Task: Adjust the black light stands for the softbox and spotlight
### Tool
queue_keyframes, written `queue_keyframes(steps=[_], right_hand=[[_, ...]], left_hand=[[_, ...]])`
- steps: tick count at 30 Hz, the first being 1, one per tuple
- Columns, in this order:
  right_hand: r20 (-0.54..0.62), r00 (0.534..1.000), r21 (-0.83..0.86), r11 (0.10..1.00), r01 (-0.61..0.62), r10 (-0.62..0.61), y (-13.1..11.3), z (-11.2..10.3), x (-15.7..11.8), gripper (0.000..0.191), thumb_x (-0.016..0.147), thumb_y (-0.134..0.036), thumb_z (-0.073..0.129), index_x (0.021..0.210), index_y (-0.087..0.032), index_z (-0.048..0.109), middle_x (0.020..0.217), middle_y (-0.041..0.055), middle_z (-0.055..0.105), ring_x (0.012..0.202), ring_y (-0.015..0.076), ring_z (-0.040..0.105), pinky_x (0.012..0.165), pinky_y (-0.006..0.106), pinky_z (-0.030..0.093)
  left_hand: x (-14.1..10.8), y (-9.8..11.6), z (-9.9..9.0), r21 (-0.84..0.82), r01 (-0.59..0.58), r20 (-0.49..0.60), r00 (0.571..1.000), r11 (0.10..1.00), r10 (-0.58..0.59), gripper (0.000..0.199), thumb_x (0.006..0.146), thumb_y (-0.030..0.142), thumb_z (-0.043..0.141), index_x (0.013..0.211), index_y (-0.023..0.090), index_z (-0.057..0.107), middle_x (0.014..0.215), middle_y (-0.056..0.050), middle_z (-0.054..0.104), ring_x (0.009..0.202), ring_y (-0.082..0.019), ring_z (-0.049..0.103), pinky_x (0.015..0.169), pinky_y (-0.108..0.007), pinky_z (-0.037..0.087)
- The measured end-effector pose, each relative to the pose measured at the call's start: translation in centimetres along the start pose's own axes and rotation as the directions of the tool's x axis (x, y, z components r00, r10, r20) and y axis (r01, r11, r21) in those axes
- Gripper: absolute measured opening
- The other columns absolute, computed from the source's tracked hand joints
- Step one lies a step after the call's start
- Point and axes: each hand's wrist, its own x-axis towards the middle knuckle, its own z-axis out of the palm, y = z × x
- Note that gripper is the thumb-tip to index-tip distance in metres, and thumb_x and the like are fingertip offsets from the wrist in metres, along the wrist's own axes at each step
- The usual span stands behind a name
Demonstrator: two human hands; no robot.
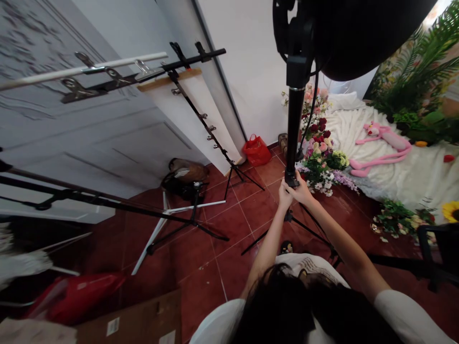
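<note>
A black light stand [294,119] rises upright in front of me, with a large dark lamp head [344,38] at its top and a cable hanging beside the pole. Both hands are closed round the pole just under a black collar [291,178]. My left hand [286,195] is on the left side, and my right hand [301,192] is on the right, touching it. The stand's legs spread on the floor below my hands.
Red floor tiles [229,220] lie below. Backdrop stands [201,117] with clips, a red bag [257,150] and a cardboard box [143,317] are on the left. Flowers [319,143] and a pink plush toy [390,141] on white cloth [340,129] are on the right.
</note>
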Motion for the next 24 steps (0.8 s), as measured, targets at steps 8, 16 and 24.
queue_keyframes(steps=[8,16,24], right_hand=[[0.136,0.981,-0.299,0.938,0.173,-0.138,4.1,-3.4,-1.6,0.039,0.097,-0.041,0.053,0.131,-0.022,0.059,0.139,0.0149,0.061,0.131,0.0302,0.056,0.113,0.053,0.039],[0.108,0.991,-0.267,0.958,0.105,-0.079,6.8,-3.0,-1.1,0.046,0.102,-0.046,0.038,0.135,-0.024,0.062,0.141,0.0109,0.063,0.135,0.0273,0.055,0.117,0.049,0.04],[0.014,0.996,-0.179,0.981,-0.079,0.083,7.6,-2.1,0.5,0.045,0.098,-0.056,0.04,0.096,-0.024,0.072,0.108,0.01,0.074,0.11,0.0277,0.064,0.103,0.045,0.046]], left_hand=[[0.1,-0.6,0.0,0.058,-0.056,-0.037,0.998,0.997,0.058,0.034,0.075,0.041,0.074,0.098,0.018,0.062,0.094,-0.007,0.07,0.088,-0.021,0.067,0.085,-0.037,0.055],[0.1,-0.9,-0.1,0.096,-0.016,-0.037,0.999,0.995,0.019,0.029,0.077,0.037,0.074,0.097,0.019,0.063,0.093,-0.006,0.07,0.089,-0.021,0.067,0.088,-0.037,0.054],[0.3,-1.9,-0.2,0.093,-0.013,-0.022,1.0,0.996,0.015,0.033,0.077,0.037,0.074,0.102,0.018,0.063,0.097,-0.007,0.069,0.09,-0.021,0.067,0.087,-0.038,0.054]])
